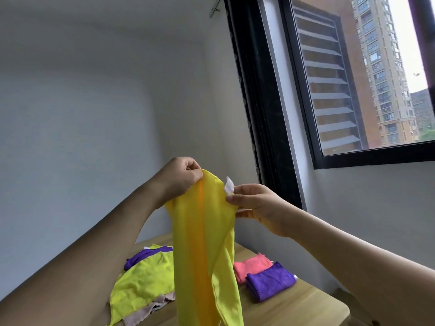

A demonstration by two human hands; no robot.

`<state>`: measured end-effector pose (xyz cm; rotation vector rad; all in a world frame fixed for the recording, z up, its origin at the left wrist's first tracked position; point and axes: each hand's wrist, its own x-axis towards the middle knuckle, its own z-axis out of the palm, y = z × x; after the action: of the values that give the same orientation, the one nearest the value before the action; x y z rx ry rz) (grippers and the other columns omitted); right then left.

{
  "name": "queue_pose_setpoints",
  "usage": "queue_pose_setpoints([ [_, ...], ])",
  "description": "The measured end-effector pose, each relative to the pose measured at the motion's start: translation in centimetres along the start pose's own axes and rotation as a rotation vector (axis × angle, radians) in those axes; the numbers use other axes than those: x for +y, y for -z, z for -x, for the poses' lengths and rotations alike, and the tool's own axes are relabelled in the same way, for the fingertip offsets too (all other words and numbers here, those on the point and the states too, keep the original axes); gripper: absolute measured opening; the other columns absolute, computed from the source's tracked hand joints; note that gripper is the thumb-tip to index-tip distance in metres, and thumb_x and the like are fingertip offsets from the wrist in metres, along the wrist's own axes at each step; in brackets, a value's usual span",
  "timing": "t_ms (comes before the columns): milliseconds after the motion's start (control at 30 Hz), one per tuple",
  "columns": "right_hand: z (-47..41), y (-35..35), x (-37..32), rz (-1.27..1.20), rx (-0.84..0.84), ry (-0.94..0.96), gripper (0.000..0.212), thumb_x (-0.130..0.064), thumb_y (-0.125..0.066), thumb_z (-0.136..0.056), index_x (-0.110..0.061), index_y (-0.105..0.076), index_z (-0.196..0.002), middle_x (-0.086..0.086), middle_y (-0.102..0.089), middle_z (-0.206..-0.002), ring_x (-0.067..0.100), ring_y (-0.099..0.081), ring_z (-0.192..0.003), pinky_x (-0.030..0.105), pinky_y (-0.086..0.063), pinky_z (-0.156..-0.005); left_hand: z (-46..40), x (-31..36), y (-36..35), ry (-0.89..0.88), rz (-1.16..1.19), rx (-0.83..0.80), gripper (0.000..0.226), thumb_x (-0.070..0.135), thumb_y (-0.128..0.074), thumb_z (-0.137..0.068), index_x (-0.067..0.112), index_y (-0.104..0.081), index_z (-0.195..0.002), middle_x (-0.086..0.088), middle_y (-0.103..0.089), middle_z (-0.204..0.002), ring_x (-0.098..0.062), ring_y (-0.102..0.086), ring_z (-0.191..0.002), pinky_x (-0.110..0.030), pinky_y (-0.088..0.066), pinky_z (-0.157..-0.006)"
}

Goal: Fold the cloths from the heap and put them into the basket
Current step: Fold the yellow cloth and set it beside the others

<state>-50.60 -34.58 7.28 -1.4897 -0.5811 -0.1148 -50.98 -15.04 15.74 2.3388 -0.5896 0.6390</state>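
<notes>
Both hands are up in the air pinching the top edge of the long yellow microfibre cloth (202, 250), left hand (181, 177) on 1 corner, right hand (256, 208) just beside the white tag (228, 185), so its long axis hangs straight down toward the wooden table (306, 309).

wooden table (294, 307); cloth heap (143, 281), pink cloth (250, 267), purple cloth (270, 282)
</notes>
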Motion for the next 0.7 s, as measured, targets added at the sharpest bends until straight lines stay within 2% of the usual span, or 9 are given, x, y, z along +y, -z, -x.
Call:
queue_pose_setpoints([
  [67,-0.1,0.1,0.2,-0.001,0.114,0.025,0.015,-0.012,-0.066,-0.088,-0.002,-0.067,-0.098,0.006,-0.07,-0.09,0.015,-0.066,-0.082,0.029,-0.057,-0.081,0.1,0.0,0.1,0.001,-0.012,-0.006,0.016,0.018,-0.053,-0.092,0.008,-0.065,-0.092,-0.013,-0.06,-0.084,-0.02,-0.052,-0.076,-0.032,-0.045,-0.066],
  [167,-0.3,0.6,0.1,-0.068,0.244,0.066,0.012,-0.01,-0.066,-0.088,0.0,-0.066,-0.094,0.006,-0.067,-0.082,0.015,-0.063,-0.076,0.026,-0.057,-0.075,0.5,0.2,0.3,-0.028,-0.068,-0.122,0.015,0.017,-0.054,-0.091,0.009,-0.067,-0.089,-0.012,-0.064,-0.087,-0.018,-0.056,-0.074,-0.031,-0.047,-0.067],
  [267,-0.3,1.4,-0.5,-0.151,0.299,0.077,0.015,-0.012,-0.069,-0.086,0.0,-0.066,-0.094,0.008,-0.067,-0.081,0.016,-0.062,-0.074,0.024,-0.056,-0.067,1.2,0.4,0.2,-0.072,-0.185,-0.25,0.014,0.02,-0.055,-0.092,0.016,-0.066,-0.085,-0.005,-0.064,-0.084,-0.015,-0.057,-0.073,-0.03,-0.047,-0.067],
  [333,-0.1,1.9,-1.0,-0.167,0.311,0.073,0.016,-0.013,-0.071,-0.084,-0.001,-0.066,-0.095,0.007,-0.067,-0.081,0.016,-0.062,-0.072,0.024,-0.055,-0.065,1.5,0.4,0.0,-0.12,-0.302,-0.273,0.014,0.025,-0.055,-0.091,0.018,-0.065,-0.085,-0.001,-0.063,-0.082,-0.015,-0.058,-0.075,-0.031,-0.048,-0.067],
  [500,0.4,2.5,-1.6,0.027,0.351,0.087,0.009,-0.009,-0.075,-0.08,-0.008,-0.067,-0.084,0.0,-0.065,-0.073,0.01,-0.06,-0.063,0.019,-0.051,-0.051,2.6,0.3,-0.8,-0.229,-0.747,-0.263,0.027,0.036,-0.045,-0.093,0.023,-0.064,-0.107,0.0,-0.066,-0.1,-0.019,-0.061,-0.088,-0.032,-0.053,-0.075],
  [633,0.4,3.1,-1.3,0.117,0.369,0.158,0.016,-0.005,-0.077,-0.077,-0.009,-0.064,-0.086,0.002,-0.062,-0.077,0.013,-0.058,-0.072,0.021,-0.052,-0.065,2.8,-0.2,-1.2,-0.259,-0.945,-0.131,0.027,0.035,-0.039,-0.095,0.018,-0.06,-0.1,-0.006,-0.064,-0.098,-0.024,-0.058,-0.083,-0.031,-0.047,-0.069],
  [700,0.4,3.2,-1.1,0.169,0.369,0.176,0.029,-0.006,-0.076,-0.078,-0.015,-0.062,-0.103,0.0,-0.053,-0.069,0.014,-0.053,-0.068,0.026,-0.053,-0.069,2.7,-0.3,-1.3,-0.262,-0.966,-0.085,0.026,0.031,-0.037,-0.096,0.017,-0.058,-0.1,-0.007,-0.064,-0.097,-0.026,-0.06,-0.085,-0.032,-0.047,-0.07],
])
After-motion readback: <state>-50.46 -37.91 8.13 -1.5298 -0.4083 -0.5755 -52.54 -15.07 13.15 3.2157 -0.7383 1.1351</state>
